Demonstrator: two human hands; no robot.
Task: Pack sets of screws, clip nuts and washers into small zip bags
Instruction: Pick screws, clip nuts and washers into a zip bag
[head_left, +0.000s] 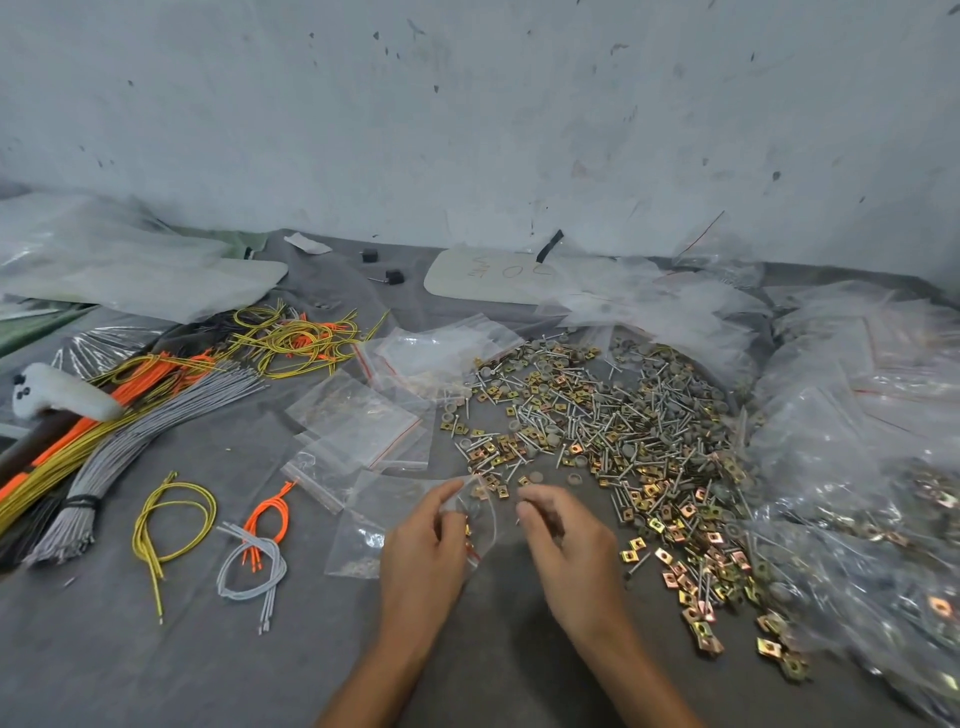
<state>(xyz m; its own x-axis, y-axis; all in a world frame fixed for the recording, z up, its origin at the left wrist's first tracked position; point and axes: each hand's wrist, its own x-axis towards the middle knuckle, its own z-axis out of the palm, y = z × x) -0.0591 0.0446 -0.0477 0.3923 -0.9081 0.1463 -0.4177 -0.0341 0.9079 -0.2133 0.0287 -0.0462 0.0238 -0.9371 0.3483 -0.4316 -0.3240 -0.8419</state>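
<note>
Nearest, the left hand (423, 545) pinches a small zip bag (480, 512) between thumb and curled fingers, over the grey table (208, 665); a few brass-coloured bits show inside the bag. The right hand (566, 540) is just beside it at 3 o'clock, fingers curled toward the bag's mouth; whether they hold anything I cannot tell. At 9 o'clock from the hands lie short looped leads: a yellow wire loop (174, 519), orange wires (270, 512) and grey wires (254, 564). From 1 to 4 o'clock spreads the loose heap of screws (613, 415), clip nuts (696, 587) and washers (670, 374). At 11 o'clock, flat empty zip bags (358, 415) overlap. Farther out at 3 o'clock, filled bags (857, 467) pile up. At 10 o'clock sit a tied grey wire bundle (130, 441) and a white handle-shaped object (57, 397). Farthest, at 12 o'clock, a white board (493, 275) with writing lies flat near the wall (467, 104)
</note>
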